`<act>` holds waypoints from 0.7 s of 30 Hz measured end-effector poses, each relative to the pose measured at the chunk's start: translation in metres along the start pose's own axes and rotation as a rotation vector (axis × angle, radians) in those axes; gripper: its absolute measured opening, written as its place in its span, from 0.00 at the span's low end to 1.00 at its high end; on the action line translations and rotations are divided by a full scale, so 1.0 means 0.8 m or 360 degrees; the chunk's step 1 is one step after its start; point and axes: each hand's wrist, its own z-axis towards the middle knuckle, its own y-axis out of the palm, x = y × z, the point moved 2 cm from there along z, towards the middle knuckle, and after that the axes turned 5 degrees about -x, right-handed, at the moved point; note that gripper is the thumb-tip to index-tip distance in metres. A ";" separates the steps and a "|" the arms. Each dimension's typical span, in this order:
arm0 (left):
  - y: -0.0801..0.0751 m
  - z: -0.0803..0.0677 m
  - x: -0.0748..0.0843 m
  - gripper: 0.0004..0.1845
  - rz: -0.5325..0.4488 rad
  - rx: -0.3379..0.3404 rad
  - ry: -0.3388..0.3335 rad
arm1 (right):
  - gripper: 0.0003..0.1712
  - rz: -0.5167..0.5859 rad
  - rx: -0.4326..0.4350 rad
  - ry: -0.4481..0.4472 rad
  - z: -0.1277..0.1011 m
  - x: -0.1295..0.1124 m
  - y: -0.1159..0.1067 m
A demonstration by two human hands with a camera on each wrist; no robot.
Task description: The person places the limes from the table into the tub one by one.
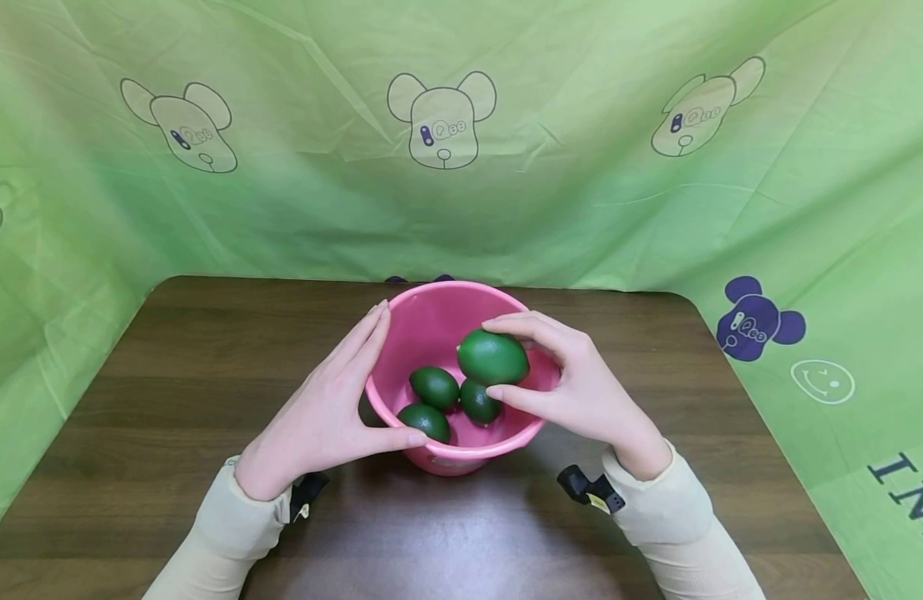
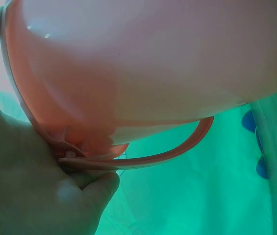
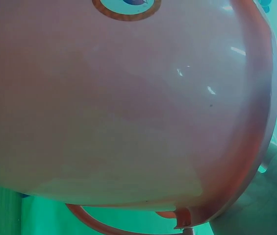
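A pink plastic bucket (image 1: 431,293) stands mid-table in the head view, with three dark green fruits (image 1: 435,387) lying in its bottom. My right hand (image 1: 581,383) pinches a larger, lighter green fruit (image 1: 493,357) between thumb and fingers, just above the bucket's right side. My left hand (image 1: 326,408) lies against the bucket's left wall with its fingers straight and its thumb on the near rim. The left wrist view shows the bucket's outer wall (image 2: 153,58), its hanging handle (image 2: 177,149) and my palm (image 2: 25,186). The right wrist view is filled by the bucket wall (image 3: 128,98).
The bucket sits on a dark brown wooden table (image 1: 169,400). A green cloth with bear prints (image 1: 461,167) hangs behind and drapes down both sides. Black wrist-camera mounts (image 1: 591,489) sit at my cuffs.
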 end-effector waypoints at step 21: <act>0.002 -0.001 -0.001 0.68 -0.0005 -0.0007 -0.0003 | 0.42 0.0036 -0.0041 0.0116 -0.014 0.043 0.001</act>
